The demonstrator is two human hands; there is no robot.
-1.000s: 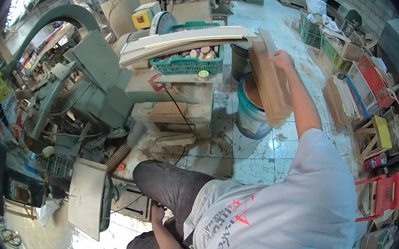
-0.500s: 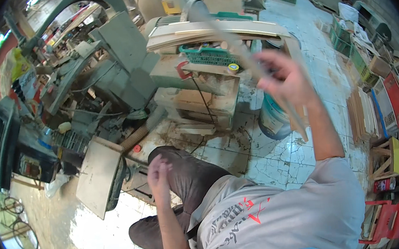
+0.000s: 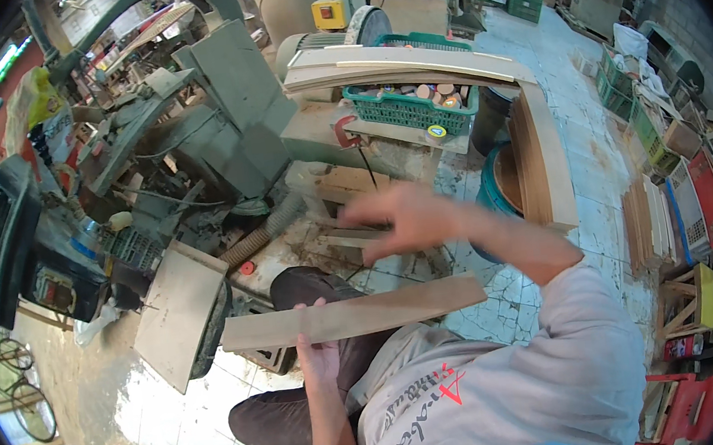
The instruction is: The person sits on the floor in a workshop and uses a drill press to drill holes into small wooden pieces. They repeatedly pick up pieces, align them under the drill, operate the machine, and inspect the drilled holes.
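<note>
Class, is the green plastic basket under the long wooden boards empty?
Not empty: round brownish pieces show inside the green plastic basket. Long pale wooden boards hide part, so how full is unclear.

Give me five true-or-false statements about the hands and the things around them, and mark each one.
1. The left hand holds a long, pale-brown wooden board. True.
2. Both hands grip that board. False: the right hand is apart from it, fingers spread.
3. A green plastic basket holds small round pieces. True.
4. The switch box with the red button has a blue front. False: the switch box has a yellow front.
5. A ribbed, brownish hose lies beyond the board. True.
</note>
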